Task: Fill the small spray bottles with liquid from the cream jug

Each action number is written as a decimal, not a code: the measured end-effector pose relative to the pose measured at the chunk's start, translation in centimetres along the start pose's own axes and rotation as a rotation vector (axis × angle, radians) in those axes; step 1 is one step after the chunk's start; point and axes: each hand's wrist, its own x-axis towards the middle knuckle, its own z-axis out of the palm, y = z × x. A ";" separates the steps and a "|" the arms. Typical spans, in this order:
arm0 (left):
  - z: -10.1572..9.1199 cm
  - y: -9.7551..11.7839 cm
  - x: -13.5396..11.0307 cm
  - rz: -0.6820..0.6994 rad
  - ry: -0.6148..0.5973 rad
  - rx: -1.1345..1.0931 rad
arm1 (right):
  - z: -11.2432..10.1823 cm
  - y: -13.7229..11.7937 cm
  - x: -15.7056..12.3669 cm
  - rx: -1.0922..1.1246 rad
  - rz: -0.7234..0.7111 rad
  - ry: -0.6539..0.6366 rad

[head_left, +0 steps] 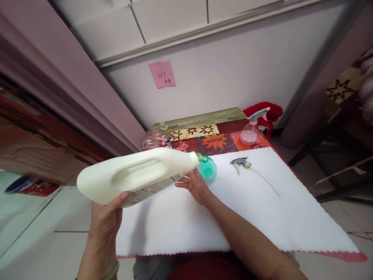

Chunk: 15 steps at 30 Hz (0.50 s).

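A large cream detergent jug [145, 167] is tilted almost level, its green spout [199, 156] at the mouth of a teal spray bottle [208, 171] on the white cloth. My left hand [109, 212] holds the jug from below near its base, thumb along its lower side. Under the jug's neck, my right hand [196, 186] supports it with thumb and fingers. Whether liquid is flowing cannot be made out. To the right lies a grey and green spray trigger [240, 163] with a thin clear tube [266, 181].
A pink spray bottle [250, 134] stands at the table's back right. Clear bottles with pink parts [155, 140] lie at the back left, near a green cap [163, 126]. The white cloth [256, 217] covers the front. Behind is a wall with a pink note [162, 74].
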 end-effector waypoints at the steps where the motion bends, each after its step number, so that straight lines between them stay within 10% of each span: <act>1: 0.0 0.0 0.0 0.002 -0.001 -0.012 | 0.0 0.0 0.0 -0.002 0.000 -0.001; 15: -0.2 0.0 0.1 0.013 -0.024 -0.010 | 0.0 0.0 0.0 -0.001 -0.003 0.004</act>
